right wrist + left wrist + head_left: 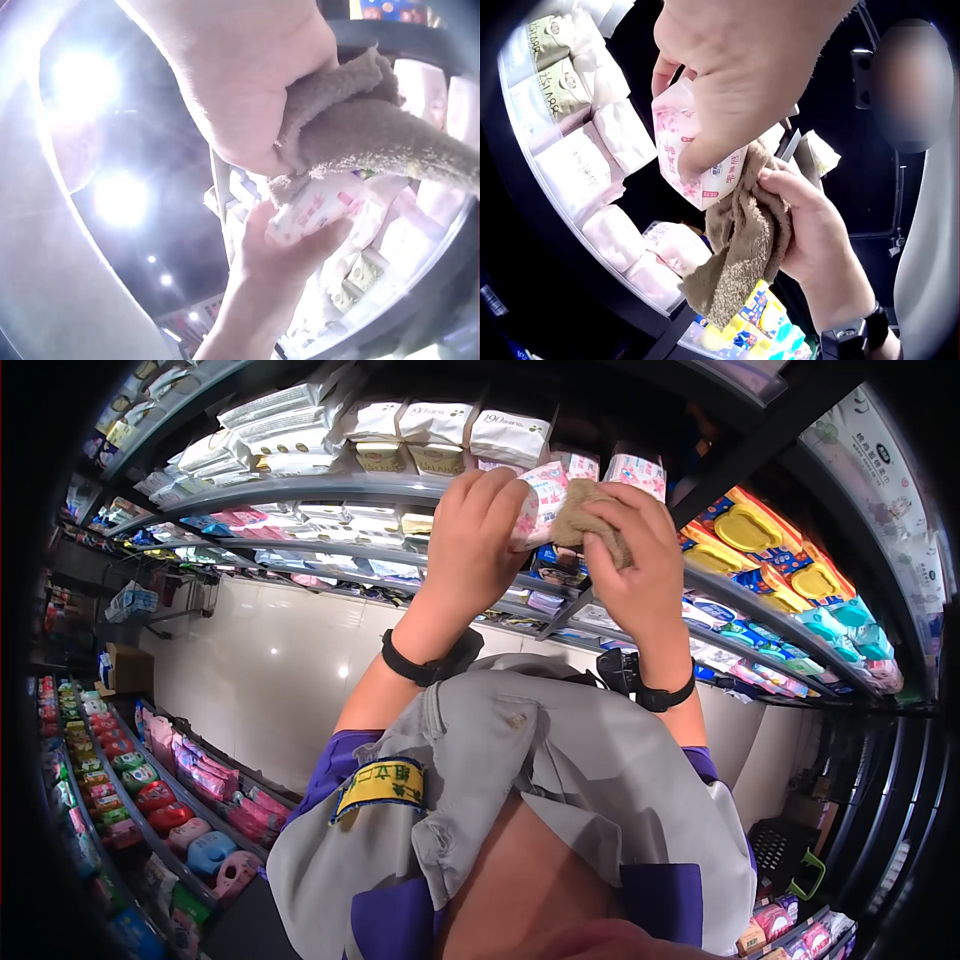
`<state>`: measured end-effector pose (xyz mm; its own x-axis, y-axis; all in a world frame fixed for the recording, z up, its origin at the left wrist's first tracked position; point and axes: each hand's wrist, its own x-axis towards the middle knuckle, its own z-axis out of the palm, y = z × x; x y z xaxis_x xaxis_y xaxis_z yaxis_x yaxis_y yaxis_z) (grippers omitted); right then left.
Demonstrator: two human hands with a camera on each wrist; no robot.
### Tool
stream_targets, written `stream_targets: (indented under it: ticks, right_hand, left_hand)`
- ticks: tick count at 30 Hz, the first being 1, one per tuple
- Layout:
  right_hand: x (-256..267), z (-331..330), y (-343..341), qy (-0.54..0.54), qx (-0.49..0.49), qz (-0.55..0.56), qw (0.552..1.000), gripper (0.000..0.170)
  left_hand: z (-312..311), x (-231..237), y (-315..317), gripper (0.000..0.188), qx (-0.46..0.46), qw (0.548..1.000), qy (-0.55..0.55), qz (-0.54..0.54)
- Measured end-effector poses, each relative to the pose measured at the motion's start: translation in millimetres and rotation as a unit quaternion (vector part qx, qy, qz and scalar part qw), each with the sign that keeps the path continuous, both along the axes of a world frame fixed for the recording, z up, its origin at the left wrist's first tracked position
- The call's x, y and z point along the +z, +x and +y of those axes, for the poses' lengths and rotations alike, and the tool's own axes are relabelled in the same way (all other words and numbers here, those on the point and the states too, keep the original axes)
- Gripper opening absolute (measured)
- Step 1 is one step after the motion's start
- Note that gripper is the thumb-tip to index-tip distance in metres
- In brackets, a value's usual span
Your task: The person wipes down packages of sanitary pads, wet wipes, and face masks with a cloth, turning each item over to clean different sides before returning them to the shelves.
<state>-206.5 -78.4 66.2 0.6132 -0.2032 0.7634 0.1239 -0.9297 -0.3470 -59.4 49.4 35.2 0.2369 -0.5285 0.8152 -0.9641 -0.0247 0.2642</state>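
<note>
A white packet with pink print (541,506) is gripped by the left hand (474,540), fingers over one side and thumb across its face in the left wrist view. The right hand (640,556) holds a bunched brown cloth (590,525) against the packet's other end. In the left wrist view the cloth (739,255) hangs in folds below the right hand (814,232), next to the packet (697,146). From the right wrist the cloth (375,131) covers part of the packet (319,210).
White packs (508,435) line the shelf behind the hands, with similar pink-printed packs (636,475) beside them. Yellow-lidded packs (747,528) stand on the right. Shelves of coloured bottles (172,816) are at the lower left, across a tiled floor (290,650).
</note>
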Motion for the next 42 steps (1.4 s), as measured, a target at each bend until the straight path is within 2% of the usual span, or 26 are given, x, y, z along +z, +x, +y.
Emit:
stream_targets:
  ticks: [1,3,4,5,7,8,9,11,12,13,15,17,19,21,22,25,27,28,29,31,33,35,37,39,42]
  right_hand:
    - [-4.2,-7.0,-2.4,0.039,-0.025,-0.011,0.999,0.029]
    - [-8.8,-15.7,-7.5,0.098,-0.062,-0.027,0.993,0.027]
    - [-7.8,-14.8,-9.2,0.130,-0.057,-0.035,0.989,0.027]
    - [-6.4,-12.2,-10.3,0.161,-0.051,-0.044,0.985,0.027]
    - [-4.8,-7.0,-8.9,0.130,-0.026,-0.049,0.990,0.028]
    - [-4.8,-5.3,-8.2,0.099,0.001,-0.056,0.994,0.028]
    - [-5.7,-5.7,-8.2,0.100,0.001,-0.059,0.993,0.028]
    - [-9.1,-10.7,-8.2,0.075,-0.038,-0.036,0.996,0.029]
    - [-11.9,-15.5,-8.3,0.086,-0.042,-0.038,0.995,0.031]
    - [-13.0,-15.7,-11.6,0.084,-0.043,-0.041,0.995,0.031]
    - [-11.8,-11.1,-19.4,0.246,-0.041,0.017,0.968,0.034]
    - [-25.9,-15.9,-22.2,0.284,-0.005,0.085,0.955,0.042]
    - [-33.9,-10.4,-21.5,0.316,0.004,0.114,0.942,0.048]
    - [-38.9,-3.5,-15.2,0.319,0.038,0.093,0.942,0.054]
    - [-44.0,-0.4,-10.6,0.368,0.068,0.061,0.925,0.057]
    - [-45.7,-3.1,-9.3,0.385,0.048,0.066,0.919,0.056]
    - [-45.0,-2.8,-11.4,0.383,0.046,0.061,0.921,0.054]
    - [-46.9,-3.9,-12.1,0.381,0.042,0.062,0.922,0.054]
    - [-49.2,-5.3,-12.6,0.378,0.039,0.062,0.923,0.053]
    - [-46.9,-4.7,-13.9,0.385,0.000,0.055,0.921,0.051]
    - [-46.0,-7.9,-10.5,0.398,0.004,0.042,0.916,0.052]
    - [-42.0,-11.0,-9.3,0.379,-0.005,0.038,0.925,0.053]
    - [-35.8,-14.9,-5.2,0.347,-0.039,0.038,0.936,0.055]
    - [-26.0,-20.2,0.9,0.317,-0.047,0.043,0.946,0.055]
    - [-16.8,-24.9,9.9,0.301,-0.078,0.071,0.948,0.055]
  left_hand:
    - [0.1,0.7,-0.2,0.061,-0.005,1.000,-0.001,0.010]
    - [-4.6,-5.4,-5.5,0.060,-0.020,0.990,-0.036,0.137]
    - [-5.2,-3.2,-6.7,0.059,-0.024,0.982,-0.019,0.186]
    - [-7.7,-3.4,-7.2,0.059,-0.027,0.982,-0.020,0.186]
    - [-11.4,-4.1,-6.1,0.056,-0.097,0.937,0.014,0.334]
    - [-13.3,-5.7,-4.6,0.056,-0.097,0.938,0.015,0.333]
    - [-16.2,-8.2,-2.6,0.052,-0.158,0.889,-0.005,0.430]
    - [-22.1,-10.3,-0.5,0.045,-0.272,0.749,-0.043,0.602]
    - [-21.0,-2.6,-4.8,0.042,-0.292,0.708,-0.055,0.641]
    - [-21.3,0.2,-3.1,0.042,-0.295,0.709,-0.054,0.638]
    - [-20.3,3.5,0.2,0.043,-0.335,0.650,-0.046,0.681]
    - [-23.7,6.1,-5.3,0.040,-0.365,0.644,-0.067,0.669]
    - [-29.8,6.2,-9.3,0.041,-0.376,0.646,-0.082,0.659]
    - [-35.0,1.7,-14.2,0.041,-0.361,0.656,-0.054,0.660]
    - [-35.5,-2.2,-14.5,0.041,-0.337,0.674,-0.019,0.657]
    - [-46.8,-6.8,-27.5,0.042,-0.251,0.828,-0.111,0.489]
    - [-45.6,-6.8,-30.2,0.045,-0.265,0.826,-0.135,0.478]
    - [-43.5,-7.9,-27.9,0.044,-0.187,0.912,-0.095,0.353]
    - [-41.8,-8.5,-26.1,0.043,-0.103,0.969,-0.053,0.217]
    - [-39.6,-6.0,-27.7,0.047,-0.129,0.963,-0.016,0.235]
    - [-40.0,-0.6,-25.9,0.050,-0.122,0.976,-0.032,0.180]
    - [-42.7,-6.8,-26.4,0.053,-0.150,0.968,-0.060,0.194]
    - [-41.9,2.0,-26.5,0.052,-0.084,0.985,-0.018,0.153]
    - [-44.6,7.0,-25.9,0.051,-0.066,0.987,-0.036,0.138]
    - [-53.8,11.0,-14.6,0.046,-0.020,0.996,-0.002,0.086]
